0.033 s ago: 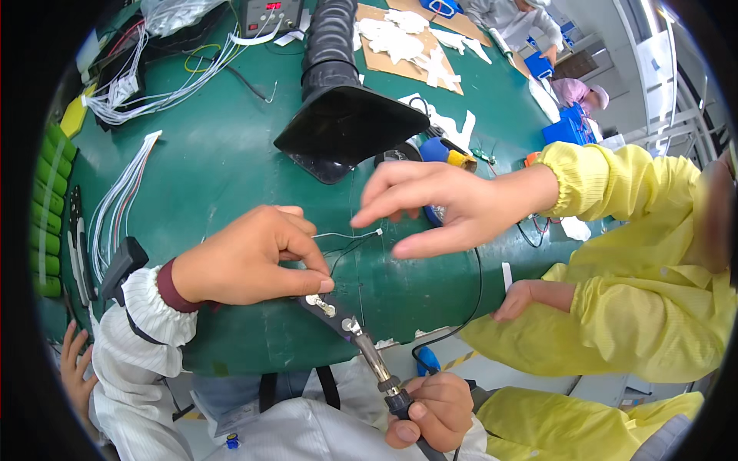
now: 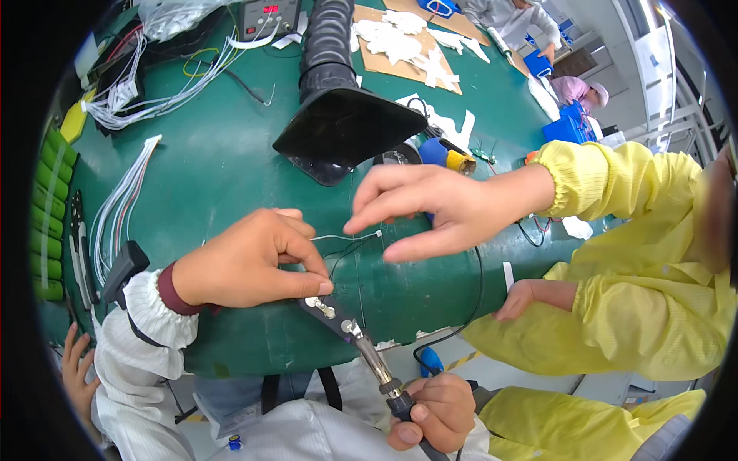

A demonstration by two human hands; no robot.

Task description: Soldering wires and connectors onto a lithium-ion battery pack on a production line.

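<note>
My left hand point(image 2: 254, 257), in a white sleeve with a maroon cuff, is closed in a pinch above the near table edge. Thin black wires point(image 2: 344, 256) run from a small white connector point(image 2: 378, 233) down to its fingertips; the pinched end is hidden. Just below the fingers lies a dark strip with shiny metal tabs point(image 2: 321, 308). At the lower middle, my right hand point(image 2: 437, 411) grips the handle of a soldering iron point(image 2: 372, 359). Its metal barrel slants up and left, its front end at the strip by a tab; exact contact cannot be made out.
A co-worker's hand point(image 2: 430, 211) in a yellow sleeve hovers beside the connector. A black fume hood point(image 2: 346, 127) hangs beyond. White cable bundles point(image 2: 127, 203), pliers point(image 2: 81, 246) and green cells point(image 2: 48, 215) lie left. A soldering station point(image 2: 269, 19) stands at the back.
The co-worker's outstretched hand has shifted slightly left and nearer. My hands and the soldering iron stay almost in place.
</note>
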